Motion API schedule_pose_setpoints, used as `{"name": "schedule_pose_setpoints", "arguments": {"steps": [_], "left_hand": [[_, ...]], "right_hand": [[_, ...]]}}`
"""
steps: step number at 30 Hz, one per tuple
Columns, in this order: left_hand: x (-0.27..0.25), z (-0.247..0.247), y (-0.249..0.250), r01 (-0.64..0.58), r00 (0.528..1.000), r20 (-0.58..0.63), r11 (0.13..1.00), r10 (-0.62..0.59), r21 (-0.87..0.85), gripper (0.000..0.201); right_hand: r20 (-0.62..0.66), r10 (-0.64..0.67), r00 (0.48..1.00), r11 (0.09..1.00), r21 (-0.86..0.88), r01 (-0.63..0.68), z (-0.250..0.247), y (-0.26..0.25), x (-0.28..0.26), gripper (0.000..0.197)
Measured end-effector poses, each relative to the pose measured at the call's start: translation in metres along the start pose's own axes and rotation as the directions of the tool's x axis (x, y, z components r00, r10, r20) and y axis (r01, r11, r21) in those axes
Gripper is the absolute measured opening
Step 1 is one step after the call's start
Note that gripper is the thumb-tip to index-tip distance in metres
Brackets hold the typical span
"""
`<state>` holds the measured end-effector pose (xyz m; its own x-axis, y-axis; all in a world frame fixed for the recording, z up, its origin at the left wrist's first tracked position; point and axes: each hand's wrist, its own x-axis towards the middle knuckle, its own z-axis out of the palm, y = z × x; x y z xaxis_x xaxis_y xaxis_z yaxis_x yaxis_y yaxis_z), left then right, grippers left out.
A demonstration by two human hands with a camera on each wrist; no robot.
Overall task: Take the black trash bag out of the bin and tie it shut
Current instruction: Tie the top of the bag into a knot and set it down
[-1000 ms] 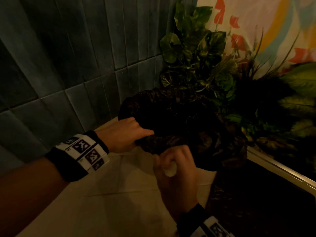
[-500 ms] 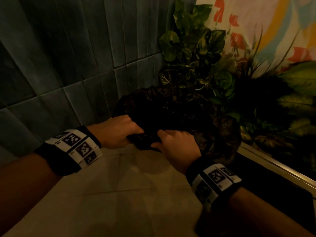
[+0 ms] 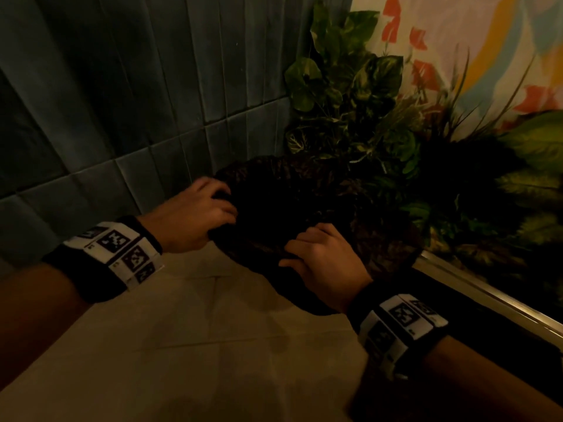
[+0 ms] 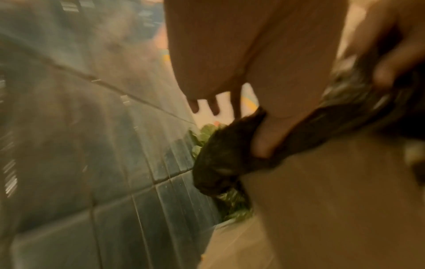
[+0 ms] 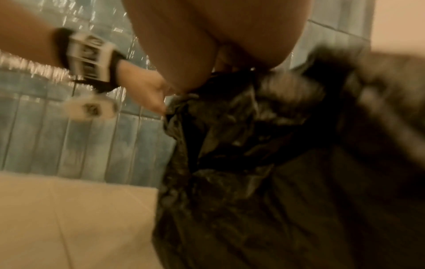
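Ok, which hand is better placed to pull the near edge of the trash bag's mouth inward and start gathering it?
Right, probably. The right hand already pinches the near rim of the black trash bag; the left hand holds the rim's wall side, serving better as anchor.

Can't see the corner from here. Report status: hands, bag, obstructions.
Left hand and right hand both grip the crinkled black plastic trash bag. Bag mouth open, untied. Leafy green plants crowd close behind.

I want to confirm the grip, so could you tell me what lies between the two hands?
Only black trash bag: its gathered top spans from left hand to right hand, clearest in the head view.
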<state>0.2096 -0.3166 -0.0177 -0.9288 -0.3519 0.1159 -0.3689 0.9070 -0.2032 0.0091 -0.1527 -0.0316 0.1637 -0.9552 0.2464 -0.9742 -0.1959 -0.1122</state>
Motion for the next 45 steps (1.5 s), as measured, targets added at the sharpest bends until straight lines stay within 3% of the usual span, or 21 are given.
{"name": "schedule_pose_setpoints", "arguments": {"steps": [2,4,6,7,9,10,12,16,20,22,24,26,28,31,32,34,35,37,40,43,45], "left_hand": [[-0.008,0.001,0.013,0.161,0.972,-0.171,0.987,-0.162,-0.017,0.063],[-0.019,0.002,0.035,0.387,0.842,-0.277,0.876,-0.463,-0.288,0.075],[-0.027,0.008,0.063,0.451,0.623,-0.241,0.593,-0.744,-0.667,0.063],[-0.029,0.011,0.077,0.391,0.554,-0.113,0.377,-0.825,-0.84,0.052],[-0.027,0.018,0.097,0.238,0.528,0.227,-0.114,-0.818,-0.965,0.027],[-0.025,0.021,0.103,0.208,0.546,0.344,-0.274,-0.764,-0.939,0.021],[-0.023,0.024,0.109,0.151,0.572,0.417,-0.408,-0.706,-0.9,0.025],[-0.027,0.021,0.112,0.019,0.535,0.46,-0.534,-0.709,-0.845,0.029],[-0.031,0.02,0.129,0.1,0.564,0.544,-0.603,-0.621,-0.792,0.033],[-0.03,0.019,0.139,0.164,0.548,0.561,-0.578,-0.62,-0.799,0.042],[-0.027,0.016,0.148,0.251,0.502,0.577,-0.531,-0.644,-0.81,0.053],[-0.023,0.015,0.154,0.312,0.482,0.6,-0.515,-0.639,-0.799,0.056],[-0.02,0.014,0.158,0.341,0.499,0.632,-0.537,-0.592,-0.772,0.055],[-0.013,0.019,0.161,0.329,0.537,0.673,-0.609,-0.508,-0.722,0.048],[-0.011,0.022,0.161,0.308,0.548,0.68,-0.639,-0.487,-0.705,0.043],[-0.007,0.032,0.161,0.263,0.571,0.682,-0.685,-0.458,-0.68,0.033],[-0.006,0.037,0.16,0.24,0.577,0.677,-0.697,-0.457,-0.676,0.029],[-0.004,0.043,0.158,0.167,0.591,0.657,-0.726,-0.468,-0.667,0.025],[-0.004,0.044,0.153,0.034,0.655,0.616,-0.797,-0.438,-0.602,0.026],[-0.005,0.046,0.149,-0.012,0.678,0.616,-0.844,-0.402,-0.537,0.031],[-0.005,0.048,0.148,0.002,0.685,0.616,-0.844,-0.39,-0.536,0.033]], "right_hand": [[-0.024,0.046,0.999,0.997,0.056,-0.044,0.006,-0.009,0.002,0.022],[-0.091,0.103,0.99,0.988,0.123,-0.092,0.012,-0.02,0.006,0.021],[-0.148,0.167,0.975,0.97,0.202,-0.136,0.019,-0.034,0.012,0.015],[-0.174,0.184,0.967,0.962,0.232,-0.141,0.022,-0.041,0.015,0.011],[-0.227,0.189,0.955,0.949,0.294,-0.117,0.026,-0.052,0.019,0.011],[-0.23,0.194,0.954,0.936,0.335,-0.109,0.026,-0.057,0.02,0.017],[-0.206,0.212,0.955,0.905,0.41,-0.112,0.024,-0.062,0.019,0.028],[-0.339,0.264,0.903,0.873,0.481,-0.075,0.006,-0.06,0.004,0.018],[-0.446,0.521,0.728,0.826,0.479,-0.298,-0.018,-0.049,-0.035,0.01],[-0.265,0.744,0.614,0.657,0.46,-0.598,-0.019,-0.038,-0.052,0.021],[-0.022,0.908,0.419,0.402,0.326,-0.855,-0.009,-0.027,-0.063,0.042],[0.14,0.954,0.267,0.219,0.286,-0.933,0.002,-0.02,-0.07,0.063],[0.314,0.93,0.193,0.044,0.425,-0.904,0.02,-0.013,-0.074,0.077],[0.58,0.789,0.204,-0.319,0.671,-0.669,0.047,-0.007,-0.072,0.093],[0.657,0.705,0.269,-0.433,0.698,-0.57,0.055,-0.006,-0.07,0.096],[0.71,0.513,0.482,-0.617,0.696,-0.369,0.069,-0.005,-0.061,0.101],[0.677,0.455,0.579,-0.652,0.696,-0.301,0.07,-0.008,-0.054,0.097],[0.595,0.474,0.649,-0.629,0.745,-0.223,0.068,-0.015,-0.041,0.079],[0.588,0.543,0.599,-0.592,0.774,-0.224,0.07,-0.027,-0.029,0.068],[0.706,0.568,0.423,-0.518,0.706,-0.483,0.065,-0.033,-0.029,0.07],[0.726,0.567,0.389,-0.437,0.665,-0.605,0.056,-0.033,-0.032,0.068]]}}
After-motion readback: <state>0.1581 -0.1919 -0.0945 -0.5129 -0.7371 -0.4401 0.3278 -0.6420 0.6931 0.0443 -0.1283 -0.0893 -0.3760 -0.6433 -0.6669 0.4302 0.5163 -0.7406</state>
